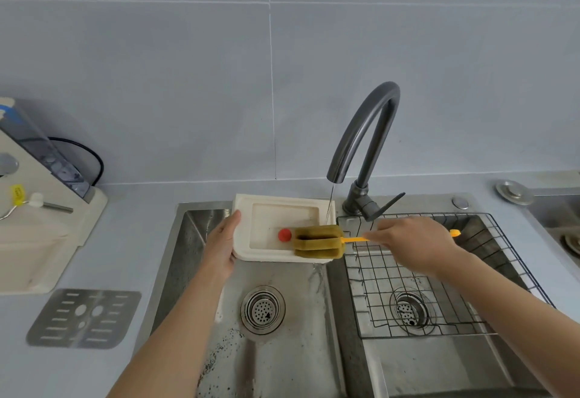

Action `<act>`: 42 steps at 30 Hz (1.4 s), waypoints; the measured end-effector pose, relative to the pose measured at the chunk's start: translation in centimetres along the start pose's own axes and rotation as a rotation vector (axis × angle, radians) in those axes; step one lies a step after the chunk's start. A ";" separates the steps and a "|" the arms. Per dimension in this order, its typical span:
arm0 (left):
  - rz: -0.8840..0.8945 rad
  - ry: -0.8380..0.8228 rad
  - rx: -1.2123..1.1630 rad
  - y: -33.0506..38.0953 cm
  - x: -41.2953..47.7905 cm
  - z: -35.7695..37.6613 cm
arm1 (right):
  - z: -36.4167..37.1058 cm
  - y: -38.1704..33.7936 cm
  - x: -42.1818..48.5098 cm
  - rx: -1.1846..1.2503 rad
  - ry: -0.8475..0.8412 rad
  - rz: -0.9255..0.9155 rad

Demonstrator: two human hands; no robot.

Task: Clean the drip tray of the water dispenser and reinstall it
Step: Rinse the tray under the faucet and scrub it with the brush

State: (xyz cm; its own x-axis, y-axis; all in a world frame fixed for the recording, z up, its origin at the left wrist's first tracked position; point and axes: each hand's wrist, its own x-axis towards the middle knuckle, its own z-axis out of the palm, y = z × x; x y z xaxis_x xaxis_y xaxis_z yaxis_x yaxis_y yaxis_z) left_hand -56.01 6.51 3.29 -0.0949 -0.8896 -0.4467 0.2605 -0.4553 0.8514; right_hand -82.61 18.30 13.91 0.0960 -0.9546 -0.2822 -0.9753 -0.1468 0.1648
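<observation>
Two hands are at work over the sink. My left hand (221,248) is closed on the left edge of the cream drip tray (276,209), thumb on the rim, holding it tilted above the left basin (282,350). My right hand (414,240) is clenched around the yellow handle (353,239) of a sponge brush (318,242), whose olive sponge head lies across the tray's right part, inside and over its near rim. Just left of the sponge, a small red float (284,235) sits in the tray's recess. A thin stream of water (329,206) falls from the dark gooseneck faucet (367,134) onto the tray's far right corner, and water spills off the tray's near right corner into the basin. The faucet's lever (390,204) points right. Below the tray is the left basin's round strainer (263,309); the right basin holds a black wire rack (439,272) under my right forearm. On the grey bench (131,240) to the left lies the tray's perforated metal grille (84,317), well apart from the tray, and beyond it stands the cream water dispenser (40,209), its tray slot vacant.
</observation>
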 end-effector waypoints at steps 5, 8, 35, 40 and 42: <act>0.002 0.000 0.001 0.0 -0.3 0.3 | -0.2 1.0 -0.5 0.040 0.061 0.050; -0.011 -0.030 0.047 0.1 -0.4 0.6 | -0.6 1.1 -0.8 0.096 0.139 0.065; 0.020 -0.084 0.043 0.1 -1.5 3.2 | -1.1 0.0 0.3 0.041 0.056 0.135; 0.073 -0.045 0.008 1.0 -1.6 2.4 | -1.3 -0.9 0.1 0.061 0.039 0.199; 0.091 -0.034 0.002 1.1 -1.7 2.3 | -1.3 -1.5 0.1 0.073 0.018 0.224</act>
State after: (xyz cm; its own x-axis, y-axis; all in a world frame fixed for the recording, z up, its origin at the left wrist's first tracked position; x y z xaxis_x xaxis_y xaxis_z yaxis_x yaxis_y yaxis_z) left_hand -57.75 7.44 5.67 -0.1035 -0.9280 -0.3580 0.2671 -0.3726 0.8887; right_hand -80.90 18.08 14.90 -0.1215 -0.9657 -0.2293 -0.9845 0.0878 0.1520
